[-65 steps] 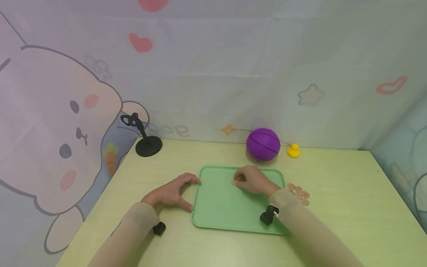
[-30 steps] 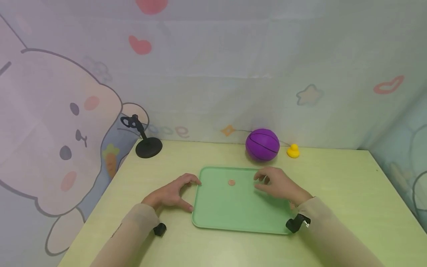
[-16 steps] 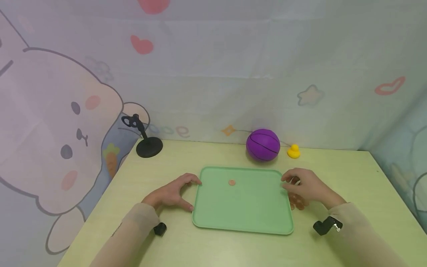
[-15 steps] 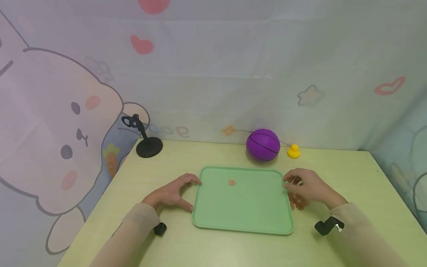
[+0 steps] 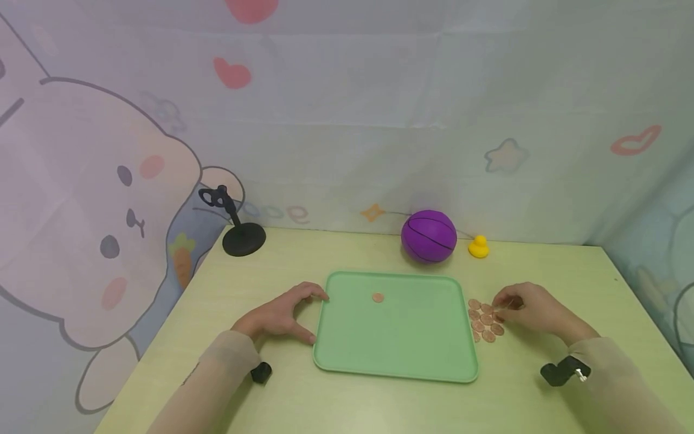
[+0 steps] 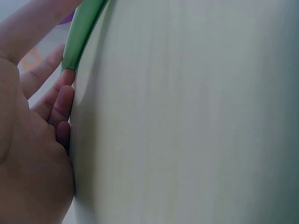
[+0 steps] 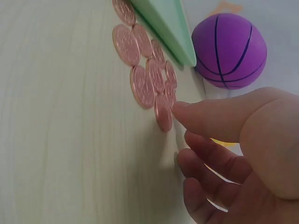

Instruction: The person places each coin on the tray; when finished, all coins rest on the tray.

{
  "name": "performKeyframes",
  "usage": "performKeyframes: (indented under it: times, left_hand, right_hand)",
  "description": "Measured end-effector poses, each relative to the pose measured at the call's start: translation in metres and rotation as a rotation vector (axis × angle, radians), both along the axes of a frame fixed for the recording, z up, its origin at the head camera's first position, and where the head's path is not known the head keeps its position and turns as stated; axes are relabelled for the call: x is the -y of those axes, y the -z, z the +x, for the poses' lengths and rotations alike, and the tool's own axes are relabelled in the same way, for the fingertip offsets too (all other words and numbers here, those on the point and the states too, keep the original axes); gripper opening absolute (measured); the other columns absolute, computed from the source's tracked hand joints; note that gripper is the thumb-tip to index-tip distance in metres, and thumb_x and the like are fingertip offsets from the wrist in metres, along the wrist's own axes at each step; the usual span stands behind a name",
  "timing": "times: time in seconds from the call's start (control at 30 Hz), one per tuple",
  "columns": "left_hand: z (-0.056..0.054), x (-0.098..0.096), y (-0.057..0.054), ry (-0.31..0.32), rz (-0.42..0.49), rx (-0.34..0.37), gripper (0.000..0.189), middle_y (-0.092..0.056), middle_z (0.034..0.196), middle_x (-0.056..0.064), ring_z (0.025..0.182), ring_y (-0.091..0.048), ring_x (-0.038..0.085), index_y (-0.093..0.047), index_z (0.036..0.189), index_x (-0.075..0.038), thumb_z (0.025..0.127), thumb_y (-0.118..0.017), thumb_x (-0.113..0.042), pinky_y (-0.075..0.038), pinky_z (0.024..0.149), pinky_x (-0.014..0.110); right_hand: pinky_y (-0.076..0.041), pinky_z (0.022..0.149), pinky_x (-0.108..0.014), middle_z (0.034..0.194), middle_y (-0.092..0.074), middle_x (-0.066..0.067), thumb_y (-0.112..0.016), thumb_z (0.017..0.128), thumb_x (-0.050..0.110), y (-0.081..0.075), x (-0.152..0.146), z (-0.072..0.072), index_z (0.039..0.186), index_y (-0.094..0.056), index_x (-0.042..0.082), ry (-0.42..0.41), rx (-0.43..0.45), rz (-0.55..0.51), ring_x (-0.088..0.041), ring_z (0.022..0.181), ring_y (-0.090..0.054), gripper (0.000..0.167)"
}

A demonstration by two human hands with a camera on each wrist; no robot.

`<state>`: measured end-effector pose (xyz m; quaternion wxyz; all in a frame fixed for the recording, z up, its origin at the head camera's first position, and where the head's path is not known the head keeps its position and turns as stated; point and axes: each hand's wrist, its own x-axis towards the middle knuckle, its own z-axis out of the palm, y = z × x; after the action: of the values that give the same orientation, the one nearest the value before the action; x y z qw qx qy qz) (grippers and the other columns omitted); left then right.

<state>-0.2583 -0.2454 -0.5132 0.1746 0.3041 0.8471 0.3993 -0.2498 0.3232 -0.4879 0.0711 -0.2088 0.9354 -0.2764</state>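
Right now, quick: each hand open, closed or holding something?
Left hand: open, touching the edge of the tray.
Right hand: open at the coins, none gripped.

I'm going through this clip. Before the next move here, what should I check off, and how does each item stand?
1. Left hand at the tray: ok, it touches the left edge.
2. Tray flat on the table: ok.
3. Right hand at the coins: ok, it is at the group's right side.
4. Coin pinched: cannot tell; the thumb meets the group's edge, but no clear grip shows.
5. All coins on the tray: not ok; a lone coin lies there, the group beside it.
6. Ball and duck out of the way: ok, both sit farther back.
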Motion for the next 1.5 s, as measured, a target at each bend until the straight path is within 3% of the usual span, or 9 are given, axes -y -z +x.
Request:
performKeyframes:
  times: [0.2, 0.4, 0.87, 1.5]
  left_hand:
    - [-0.0007, -0.0006, 0.0009, 0.0, 0.004, 0.0, 0.083, -0.044, 0.153, -0.001, 0.14, -0.041, 0.023, -0.056, 0.14, -0.02, 0.07, -0.1, -0.028, -0.032, 0.122, 0.049]
    - [-0.001, -0.0029, 0.0034, 0.009, 0.009, -0.007, 0.082, -0.044, 0.153, -0.001, 0.139, -0.042, 0.023, -0.056, 0.14, -0.02, 0.071, -0.099, -0.028, -0.034, 0.121, 0.047]
    - [-0.0011, -0.0029, 0.0041, 0.017, 0.012, -0.021, 0.085, -0.045, 0.153, 0.0, 0.139, -0.042, 0.022, -0.056, 0.141, -0.017, 0.069, -0.1, -0.027, -0.034, 0.12, 0.044]
    - [-0.0004, -0.0024, 0.0053, 0.01, 0.016, -0.016, 0.084, -0.045, 0.153, 0.0, 0.14, -0.042, 0.024, -0.055, 0.141, -0.019, 0.07, -0.099, -0.027, -0.033, 0.121, 0.048]
  right_hand:
    - [-0.052, 0.073, -0.023, 0.092, -0.07, 0.005, -0.084, 0.088, 0.014, 0.0019, -0.0082, 0.0007, 0.101, -0.078, 0.011, -0.034, 0.065, -0.024, -0.005, 0.08, -0.056, 0.016]
    - [-0.052, 0.075, -0.024, 0.096, -0.07, 0.004, -0.086, 0.085, 0.014, 0.0027, -0.0101, 0.0023, 0.102, -0.077, 0.011, -0.043, 0.098, -0.043, -0.009, 0.084, -0.056, 0.02]
    - [-0.049, 0.072, -0.023, 0.091, -0.066, 0.004, -0.084, 0.085, 0.01, 0.0044, -0.0101, 0.0013, 0.1, -0.074, 0.011, -0.068, 0.084, -0.037, -0.008, 0.082, -0.054, 0.018]
    - [-0.045, 0.069, -0.025, 0.085, -0.061, 0.003, -0.08, 0.086, 0.009, -0.004, -0.0026, -0.001, 0.095, -0.069, 0.01, -0.106, 0.151, 0.014, -0.011, 0.08, -0.051, 0.015]
